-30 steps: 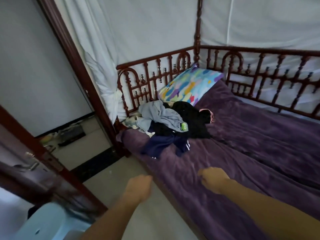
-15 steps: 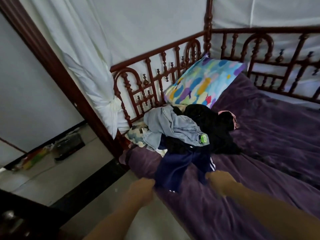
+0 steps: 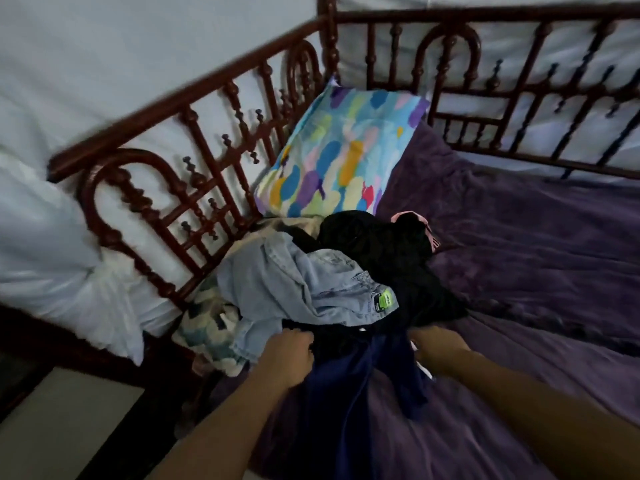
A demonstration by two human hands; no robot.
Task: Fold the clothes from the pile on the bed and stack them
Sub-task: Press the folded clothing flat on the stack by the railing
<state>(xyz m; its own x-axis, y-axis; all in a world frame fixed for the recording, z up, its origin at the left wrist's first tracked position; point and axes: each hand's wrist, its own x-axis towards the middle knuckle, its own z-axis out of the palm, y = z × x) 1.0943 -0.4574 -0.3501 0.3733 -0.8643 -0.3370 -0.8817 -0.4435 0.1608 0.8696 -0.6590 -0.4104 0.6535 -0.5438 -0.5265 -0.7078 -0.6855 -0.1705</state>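
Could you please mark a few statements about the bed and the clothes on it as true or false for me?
1. The multicoloured pillow leans against the wooden bed rail. True.
2. The light blue denim garment, its green tag showing, lies partly over the black garment. True.
3. Both hands grip the pink garment. False: the left hand and the right hand grip the navy garment.
4. The blanket on the bed is white. False: the blanket is purple.
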